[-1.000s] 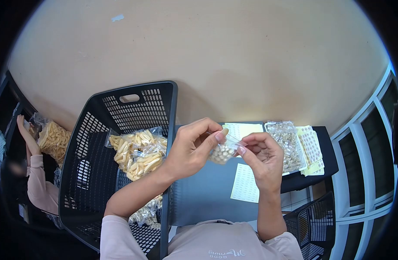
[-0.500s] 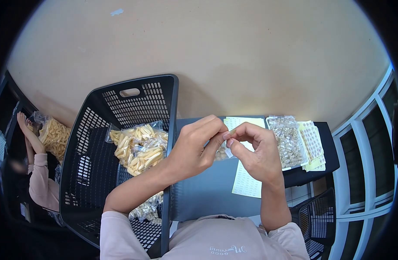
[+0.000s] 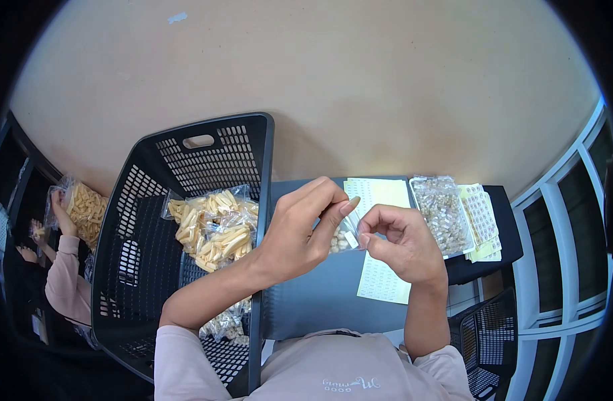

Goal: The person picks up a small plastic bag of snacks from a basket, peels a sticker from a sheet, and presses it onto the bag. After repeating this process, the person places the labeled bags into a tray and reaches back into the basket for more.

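Observation:
My left hand [image 3: 306, 224] pinches the top of a small clear bag [image 3: 344, 238] with pale round pieces and a white label in it. On the bag's right side, the thumb and fingertips of my right hand [image 3: 401, 244] are closed on its edge. The bag hangs between both hands, above the grey table [image 3: 306, 307]. Beneath and behind it lie label sheets [image 3: 383, 284], partly covered by my hands. A white tray [image 3: 471, 230] full of small clear packets stands to the right of my right hand.
A black crate [image 3: 269, 154] at the left holds bags of yellow sticks [image 3: 223, 247] and, lower, pale packets [image 3: 226, 324]. More sticker sheets [image 3: 481, 217] lie right of the tray. Another black crate [image 3: 493, 331] is low right. A co-worker's arm [image 3: 66, 267] is far left.
My right hand has moved slightly right and down, away from my left fingertips. More of the small bag and its white label shows. The co-worker's hands have moved.

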{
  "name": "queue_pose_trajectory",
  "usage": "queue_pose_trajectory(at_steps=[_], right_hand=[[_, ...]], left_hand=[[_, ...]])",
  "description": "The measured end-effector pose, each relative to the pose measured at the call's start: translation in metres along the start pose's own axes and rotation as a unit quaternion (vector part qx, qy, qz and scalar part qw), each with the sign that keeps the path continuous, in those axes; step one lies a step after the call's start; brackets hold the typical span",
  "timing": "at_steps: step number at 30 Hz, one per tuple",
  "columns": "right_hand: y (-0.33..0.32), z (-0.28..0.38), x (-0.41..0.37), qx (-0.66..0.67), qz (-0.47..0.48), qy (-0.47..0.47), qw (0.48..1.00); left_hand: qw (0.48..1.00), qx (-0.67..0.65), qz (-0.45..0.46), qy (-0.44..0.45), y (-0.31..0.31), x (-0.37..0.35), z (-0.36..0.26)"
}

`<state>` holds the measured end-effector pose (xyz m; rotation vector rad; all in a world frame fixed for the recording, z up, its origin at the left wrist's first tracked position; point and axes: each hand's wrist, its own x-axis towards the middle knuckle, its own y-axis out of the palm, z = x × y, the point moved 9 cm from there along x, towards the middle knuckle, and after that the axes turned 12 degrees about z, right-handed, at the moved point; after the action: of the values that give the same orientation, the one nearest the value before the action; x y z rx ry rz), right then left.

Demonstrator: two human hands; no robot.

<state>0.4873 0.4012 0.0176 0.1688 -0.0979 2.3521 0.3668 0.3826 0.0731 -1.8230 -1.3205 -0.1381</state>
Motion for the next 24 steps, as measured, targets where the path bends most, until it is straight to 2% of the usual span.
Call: queue_pose_trajectory(at_steps=[4, 5, 6, 7, 9, 10, 11, 13, 16, 19, 20, 22, 24], right_hand=[[-0.005, -0.002, -0.007, -0.016, 0.015, 0.009, 1.000], [-0.005, -0.003, -0.010, -0.037, 0.053, 0.003, 0.998], [-0.001, -0.004, -0.012, -0.056, 0.091, -0.001, 0.994], [0.000, -0.003, -0.012, -0.056, 0.089, -0.001, 0.994], [-0.014, -0.001, -0.013, 0.044, -0.053, 0.008, 0.998], [-0.014, 0.002, -0.013, 0.072, -0.087, 0.003, 0.994], [-0.014, -0.003, -0.012, 0.069, -0.105, 0.006, 0.992], [-0.008, -0.004, -0.008, -0.076, -0.072, -0.033, 0.994], [-0.010, -0.008, -0.011, -0.096, -0.077, -0.048, 0.991], [-0.030, -0.020, -0.024, -0.131, -0.081, -0.012, 0.988], [-0.045, -0.028, -0.032, -0.128, -0.117, -0.018, 0.985], [-0.087, -0.047, -0.049, -0.228, -0.163, 0.008, 0.960], [-0.145, -0.065, -0.069, -0.238, -0.226, 0.094, 0.940]], left_hand=[[1.000, 0.014, -0.015, 0.011, 0.001, -0.001, 0.004], [1.000, 0.013, -0.014, 0.012, -0.001, 0.000, 0.003], [0.999, 0.022, -0.017, -0.025, -0.006, 0.001, 0.008], [0.997, 0.032, -0.020, -0.061, -0.010, 0.002, 0.013], [0.998, 0.013, -0.001, -0.067, -0.004, 0.001, 0.015], [0.999, 0.021, 0.015, -0.030, 0.001, 0.002, 0.008], [0.999, 0.026, 0.031, 0.009, 0.007, 0.005, 0.001], [0.998, 0.017, 0.060, 0.030, 0.012, 0.007, -0.004], [0.992, 0.038, 0.122, -0.018, 0.021, 0.007, 0.004], [0.993, 0.027, 0.104, -0.049, 0.020, 0.011, 0.002], [0.993, 0.047, 0.105, -0.040, 0.017, 0.013, -0.002], [0.992, 0.067, 0.104, -0.040, 0.002, 0.019, -0.009], [0.989, 0.111, 0.094, -0.034, -0.017, 0.024, -0.018]])
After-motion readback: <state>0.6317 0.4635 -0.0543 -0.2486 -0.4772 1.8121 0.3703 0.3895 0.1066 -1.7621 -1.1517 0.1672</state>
